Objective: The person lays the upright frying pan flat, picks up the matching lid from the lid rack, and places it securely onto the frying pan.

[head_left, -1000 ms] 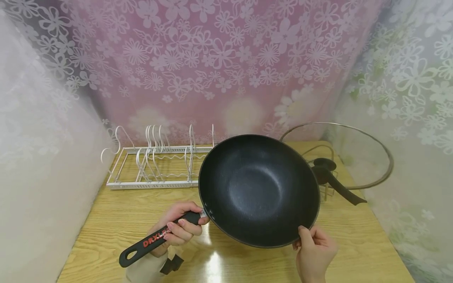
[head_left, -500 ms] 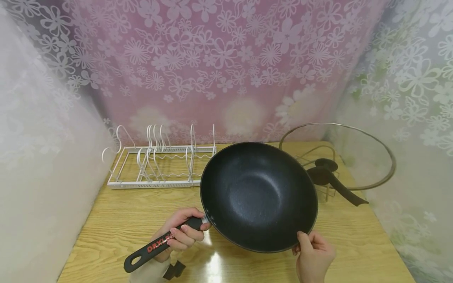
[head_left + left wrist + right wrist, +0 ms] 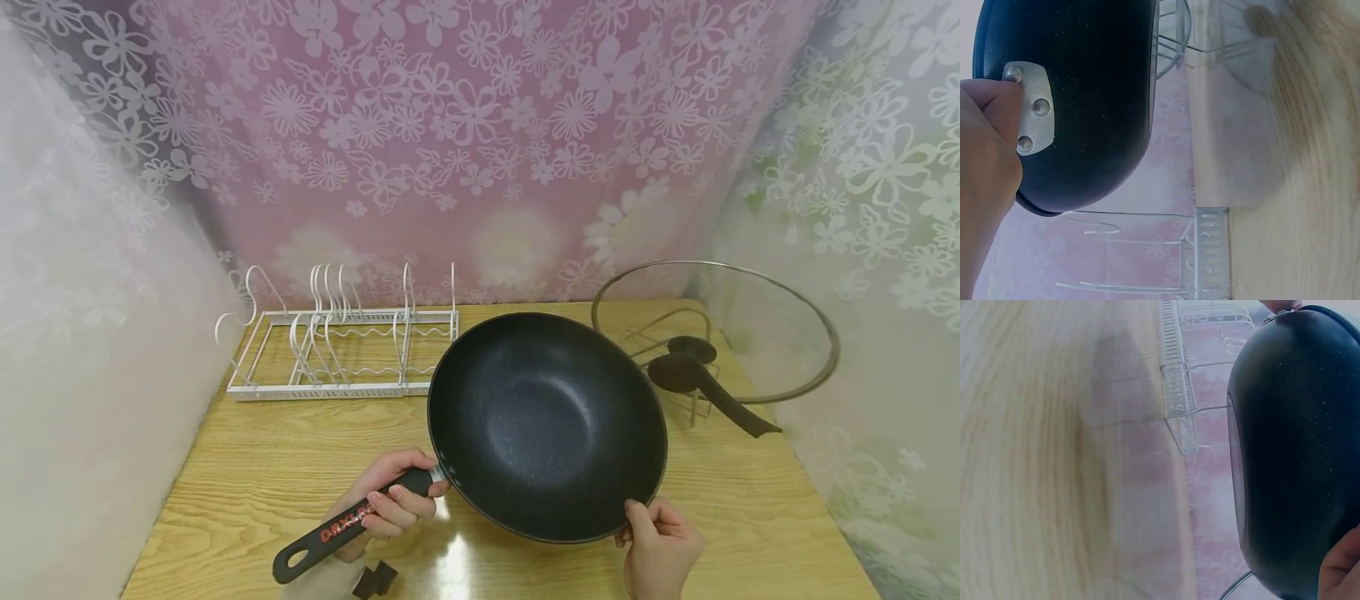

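- The black wok (image 3: 543, 425) is held raised over the middle of the wood-grain table (image 3: 262, 467), apart from its top, with the inside tilted toward the head camera.
- The left hand (image 3: 392, 504) has its fingers curled firmly around the wok handle (image 3: 318, 543), close to the pan; the handle bears red lettering and points toward the table's near left corner.
- The right hand (image 3: 662, 546) pinches the wok's near right rim, thumb on the inside and other fingers underneath.
- In the left wrist view, a metal bracket (image 3: 1040, 128) with three rivets joins handle and pan.
- A white metal rack (image 3: 322, 390) with upright loops lies along the table's back edge, from the back left corner to about the middle; the wok hides its front right corner from the head camera.
- Near the back right corner, a metal-rimmed glass lid (image 3: 757, 333) stands tilted, reaching past the right edge, with a black lid handle (image 3: 731, 406) and a wire stand (image 3: 693, 408) beneath.
- A pink floral curtain (image 3: 480, 167) hangs behind the back edge.
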A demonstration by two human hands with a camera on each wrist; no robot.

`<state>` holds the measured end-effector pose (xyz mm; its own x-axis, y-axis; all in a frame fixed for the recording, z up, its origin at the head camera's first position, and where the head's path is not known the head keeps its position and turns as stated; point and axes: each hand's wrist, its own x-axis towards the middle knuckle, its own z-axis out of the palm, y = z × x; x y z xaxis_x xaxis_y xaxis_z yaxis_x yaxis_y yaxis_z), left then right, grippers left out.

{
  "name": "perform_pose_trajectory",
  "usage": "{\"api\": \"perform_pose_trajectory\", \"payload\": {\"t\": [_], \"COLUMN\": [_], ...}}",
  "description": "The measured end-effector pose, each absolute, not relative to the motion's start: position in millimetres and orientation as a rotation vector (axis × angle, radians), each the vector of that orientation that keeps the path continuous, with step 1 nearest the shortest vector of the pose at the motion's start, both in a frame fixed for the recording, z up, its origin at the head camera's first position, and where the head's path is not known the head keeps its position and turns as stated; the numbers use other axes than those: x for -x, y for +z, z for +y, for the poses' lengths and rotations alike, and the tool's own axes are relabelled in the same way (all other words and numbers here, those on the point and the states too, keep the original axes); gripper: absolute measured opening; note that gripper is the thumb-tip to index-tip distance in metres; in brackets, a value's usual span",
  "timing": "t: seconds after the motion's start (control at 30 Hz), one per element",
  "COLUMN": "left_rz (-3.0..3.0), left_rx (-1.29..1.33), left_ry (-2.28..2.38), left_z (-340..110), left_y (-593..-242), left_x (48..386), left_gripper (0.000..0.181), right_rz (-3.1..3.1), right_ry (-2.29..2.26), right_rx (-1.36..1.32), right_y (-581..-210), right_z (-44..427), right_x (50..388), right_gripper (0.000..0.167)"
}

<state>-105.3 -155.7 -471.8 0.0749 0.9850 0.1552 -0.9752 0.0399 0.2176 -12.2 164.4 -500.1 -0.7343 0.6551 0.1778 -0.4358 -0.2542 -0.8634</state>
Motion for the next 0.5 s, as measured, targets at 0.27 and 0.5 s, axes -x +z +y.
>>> {"api": "perform_pose_trajectory", "payload": {"t": [0.27, 0.5], "left_rz": [0.048, 0.027], "left_rx": [-0.283, -0.268], "left_ry": [1.503, 1.485], "left_z": [-156, -158], "left_y": [-482, -494], "left_x": [108, 114], "left_gripper": [0.019, 0.020], "right_rz": [-1.290, -1.332], "right_ry": [2.047, 2.027], "right_rx": [0.252, 0.302], "right_y": [-510, -519], "right_z": [164, 164], "right_x": [12, 12], "right_gripper": [0.039, 0.039]}}
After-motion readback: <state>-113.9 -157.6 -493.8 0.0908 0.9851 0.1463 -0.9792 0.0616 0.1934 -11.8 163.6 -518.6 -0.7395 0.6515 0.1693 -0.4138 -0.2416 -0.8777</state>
